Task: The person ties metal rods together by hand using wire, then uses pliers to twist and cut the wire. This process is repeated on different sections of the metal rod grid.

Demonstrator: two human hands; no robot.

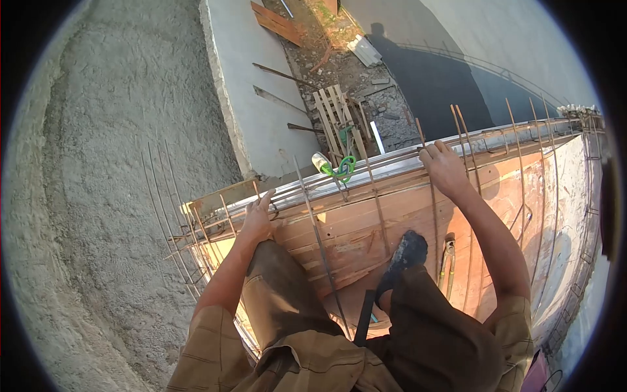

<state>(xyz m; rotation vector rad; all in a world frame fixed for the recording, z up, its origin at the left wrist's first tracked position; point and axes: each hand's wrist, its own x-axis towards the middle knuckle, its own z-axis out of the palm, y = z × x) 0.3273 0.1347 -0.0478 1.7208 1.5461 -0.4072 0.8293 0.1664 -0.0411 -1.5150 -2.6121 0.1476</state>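
Observation:
My left hand [260,217] rests at the near side of the long rebar bundle [294,193], its fingers reaching over the bars; its exact hold is hard to make out. Farther right, my right hand [445,168] has its fingers curled over the same bundle, beside an upright rod. A pale metal strip [392,161] runs along behind the bars. Between the hands, a white and green object [321,162] with a looped green cord [345,171] lies at the bundle. Pliers [448,266] lie on the wooden formwork [353,225], right of my shoe [411,249].
Upright rebar rods [519,157] stick up along the formwork. Beyond the edge, far below, are a wooden pallet [336,121] and rubble [392,104]. A rough concrete surface [130,196] spreads on the left, next to a smooth wall [251,85].

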